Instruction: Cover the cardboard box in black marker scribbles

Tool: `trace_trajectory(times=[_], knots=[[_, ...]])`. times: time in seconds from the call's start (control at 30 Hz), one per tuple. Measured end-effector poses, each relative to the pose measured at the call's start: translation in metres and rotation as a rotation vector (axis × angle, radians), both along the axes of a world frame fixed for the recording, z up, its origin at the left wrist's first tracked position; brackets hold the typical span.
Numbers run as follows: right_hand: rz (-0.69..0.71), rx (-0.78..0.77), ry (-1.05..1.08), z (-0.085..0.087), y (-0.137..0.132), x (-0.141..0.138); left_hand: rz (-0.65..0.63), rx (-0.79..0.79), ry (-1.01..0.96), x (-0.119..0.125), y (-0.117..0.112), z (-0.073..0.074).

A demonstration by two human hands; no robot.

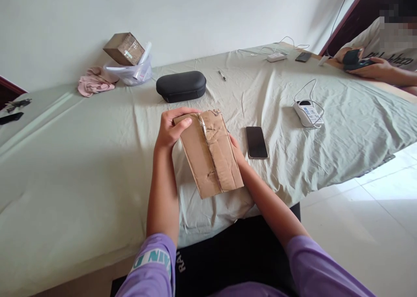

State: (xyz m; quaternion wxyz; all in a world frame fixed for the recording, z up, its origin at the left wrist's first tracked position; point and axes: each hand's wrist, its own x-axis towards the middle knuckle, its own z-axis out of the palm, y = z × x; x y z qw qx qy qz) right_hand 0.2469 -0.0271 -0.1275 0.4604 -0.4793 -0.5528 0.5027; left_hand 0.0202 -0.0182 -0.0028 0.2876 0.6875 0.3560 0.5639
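I hold a flat brown cardboard package [210, 153], sealed down its middle with clear tape, just above the near edge of the bed. My left hand [171, 130] grips its upper left corner, thumb on top. My right hand [238, 154] is mostly hidden behind the package's right side and supports it there. A black smartphone [256, 142] lies face up on the sheet just right of the package.
The bed, covered by a pale green sheet [81, 158], carries a black hard case [181, 86], a pen [222, 75], a white charger with cable [308, 113], a pink cloth [94, 83] and a small cardboard box [124, 48] on a plastic bag. Another person's hand [371, 67] holds a dark device at far right.
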Motion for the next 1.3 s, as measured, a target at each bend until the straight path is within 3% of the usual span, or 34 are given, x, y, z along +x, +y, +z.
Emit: trace_trajectory(times=[0.13, 0.27, 0.33, 0.43, 0.6, 0.97, 1.1, 1.2, 1.3], knots=[[-0.106, 0.134, -0.117, 0.008, -0.003, 0.014, -0.025, -0.008, -0.014, 0.005, 0.000, -0.002], [-0.275, 0.161, -0.717, 0.016, 0.006, 0.024, -0.025, -0.011, 0.020, 0.007, -0.006, 0.003], [-0.255, 0.091, -0.990, 0.021, 0.016, 0.023, -0.032, -0.008, 0.045, 0.007, -0.008, 0.005], [-0.164, -0.015, -1.145, 0.030, 0.032, 0.015, -0.047, -0.004, 0.065, 0.008, -0.009, 0.006], [-0.125, -0.052, -1.143, 0.038, 0.049, 0.015, -0.066, -0.014, 0.073, 0.004, -0.006, 0.005], [-0.126, -0.091, -0.994, 0.038, 0.049, 0.031, 0.001, -0.052, 0.101, 0.000, 0.000, 0.002], [-0.121, -0.035, -0.916, 0.039, 0.051, 0.046, 0.020, -0.053, 0.141, 0.001, -0.001, 0.004], [-0.223, 0.054, -0.750, 0.049, 0.042, 0.063, 0.028, -0.050, 0.158, 0.003, -0.003, 0.007], [-0.228, 0.180, -0.431, 0.071, 0.012, 0.070, 0.020, -0.049, 0.155, 0.003, -0.005, 0.008]])
